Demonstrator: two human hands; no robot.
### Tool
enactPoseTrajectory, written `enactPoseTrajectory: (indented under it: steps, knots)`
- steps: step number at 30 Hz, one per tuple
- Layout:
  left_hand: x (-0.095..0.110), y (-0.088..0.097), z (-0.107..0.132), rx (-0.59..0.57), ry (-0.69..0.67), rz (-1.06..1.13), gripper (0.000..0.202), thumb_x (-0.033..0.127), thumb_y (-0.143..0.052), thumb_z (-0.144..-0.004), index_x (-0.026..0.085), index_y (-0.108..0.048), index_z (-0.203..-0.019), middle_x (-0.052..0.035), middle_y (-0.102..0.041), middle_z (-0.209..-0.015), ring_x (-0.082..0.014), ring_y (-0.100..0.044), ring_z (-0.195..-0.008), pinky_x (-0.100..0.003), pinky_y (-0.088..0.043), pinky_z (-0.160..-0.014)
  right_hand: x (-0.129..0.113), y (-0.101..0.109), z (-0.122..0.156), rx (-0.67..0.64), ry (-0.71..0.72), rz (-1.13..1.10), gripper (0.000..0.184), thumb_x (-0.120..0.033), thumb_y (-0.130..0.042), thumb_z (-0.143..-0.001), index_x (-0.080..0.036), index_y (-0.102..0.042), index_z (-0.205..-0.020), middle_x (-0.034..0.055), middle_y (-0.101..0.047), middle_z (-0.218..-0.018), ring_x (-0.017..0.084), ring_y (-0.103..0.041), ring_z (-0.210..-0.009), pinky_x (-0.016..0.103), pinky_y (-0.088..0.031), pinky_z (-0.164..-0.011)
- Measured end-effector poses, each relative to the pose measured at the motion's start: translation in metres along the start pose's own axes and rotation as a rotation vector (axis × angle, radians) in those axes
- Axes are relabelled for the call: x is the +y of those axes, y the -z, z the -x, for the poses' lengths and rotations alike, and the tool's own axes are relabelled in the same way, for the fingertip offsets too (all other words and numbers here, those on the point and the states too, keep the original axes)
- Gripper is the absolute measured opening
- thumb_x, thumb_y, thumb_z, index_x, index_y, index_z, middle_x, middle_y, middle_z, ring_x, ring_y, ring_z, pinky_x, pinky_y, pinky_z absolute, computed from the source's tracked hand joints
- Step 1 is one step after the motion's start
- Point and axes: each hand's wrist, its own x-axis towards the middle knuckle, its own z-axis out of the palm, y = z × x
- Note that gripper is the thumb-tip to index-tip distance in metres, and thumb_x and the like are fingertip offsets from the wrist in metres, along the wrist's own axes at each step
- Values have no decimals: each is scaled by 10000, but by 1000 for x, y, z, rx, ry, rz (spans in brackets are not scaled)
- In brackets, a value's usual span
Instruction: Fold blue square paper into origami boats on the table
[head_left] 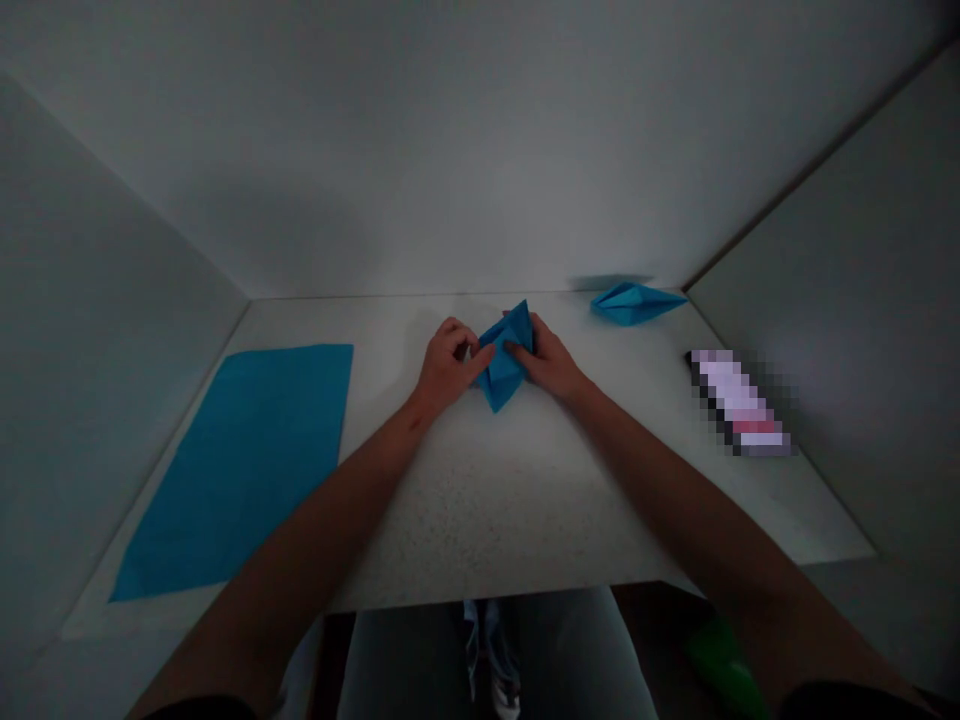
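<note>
Your left hand: narrow, thumb and fingers closed on the left side of a folded blue paper piece. Your right hand: equally narrow, fingers pressed on the piece's right side. Between them you held the piece near the far edge of the white table, about midway along it; whether it touched the surface could not be told. Your grip was well placed: both hands sat close in, pinching the layers from opposite sides, with the blue point left free. Also listed: one flat blue paper sheet along the left edge; one pointed blue paper fold at the far edge, right of centre; one blurred object near the right edge, its kind unreadable.
</note>
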Motion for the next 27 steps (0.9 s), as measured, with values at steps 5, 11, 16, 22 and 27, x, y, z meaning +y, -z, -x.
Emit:
enactPoseTrajectory:
  steps: [5, 11, 16, 22, 27]
  knots:
    - [-3, -4, -2, 3, -18, 31, 214, 441, -800, -973, 232, -773, -1002, -70, -656, -1151, -175, -666, -986, -290, -571, -797, -4, 1, 1, -158, 6, -21, 426, -561, -692, -948, -264, -719, -1253, 6, -728, -843, 210, -638, -730, 336, -504, -677]
    - [-3, -5, -2, -25, 38, 38, 273, 472, -823, -966, 214, -736, -975, -52, -688, -1072, -172, -682, -939, -292, -597, -799, -9, 3, 3, -185, 39, 20, 443, -509, -708, -951, -256, -706, -1315, -30, -653, -764, 175, -558, -665, 312, -438, -649]
    - [-7, -5, -5, -9, 82, 92, 310, 490, -717, -1036, 212, -680, -902, -69, -687, -1117, -164, -683, -951, -277, -596, -783, -6, 2, 2, -140, 44, -20, 473, -460, -681, -968, -260, -646, -1395, -59, -536, -744, 168, -518, -669, 313, -419, -649]
    - [-11, -3, -10, 113, 49, 277, 349, 477, -712, -984, 219, -615, -770, -69, -697, -1090, -210, -682, -1048, -341, -590, -909, 4, 2, -5, -51, 56, -139, 454, -387, -701, -953, -275, -629, -1387, -46, -537, -808, 154, -506, -665, 300, -401, -604]
    - [-18, -2, -17, 194, 205, 527, 342, 514, -723, -901, 227, -613, -752, -25, -659, -863, -176, -608, -787, -304, -531, -741, 2, 7, -6, -98, 95, -245, 417, -323, -750, -899, -278, -671, -1306, -45, -526, -806, 144, -475, -651, 299, -388, -592]
